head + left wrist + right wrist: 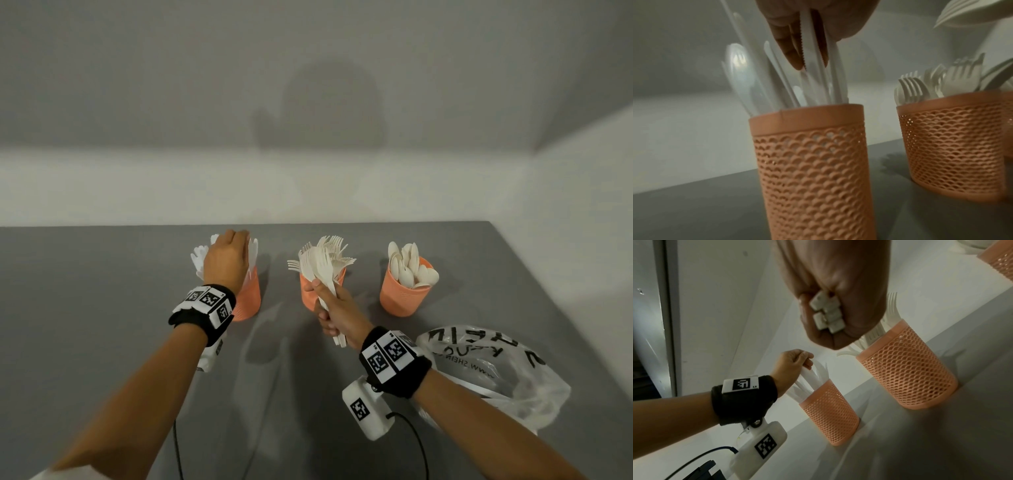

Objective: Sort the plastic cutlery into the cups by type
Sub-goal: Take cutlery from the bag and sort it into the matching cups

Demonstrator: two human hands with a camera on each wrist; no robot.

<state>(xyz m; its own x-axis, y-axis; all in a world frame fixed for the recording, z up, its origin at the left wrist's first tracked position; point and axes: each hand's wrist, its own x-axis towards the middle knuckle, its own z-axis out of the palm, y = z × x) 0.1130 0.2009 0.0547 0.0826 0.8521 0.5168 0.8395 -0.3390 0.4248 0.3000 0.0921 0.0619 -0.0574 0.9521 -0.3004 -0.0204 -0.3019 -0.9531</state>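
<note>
Right hand (337,313): I keep it fisted round a bundle of forks (320,270), just before the fork cup (310,296).
Left hand (226,260): I'm pinching a knife (812,53) over the knife cup (807,146).
Advice: lower it straight between its neighbours, then release.
Spoon cup (404,294): farther right, full.

The head view looks forward and down from above the near edge of the grey bench (102,274), taking in all three orange cups. The left wrist view sits low and very close to the left cup (809,162), facing up and right toward the middle cup (949,146). The right wrist view looks left from the near side, sharing both cups.
</note>
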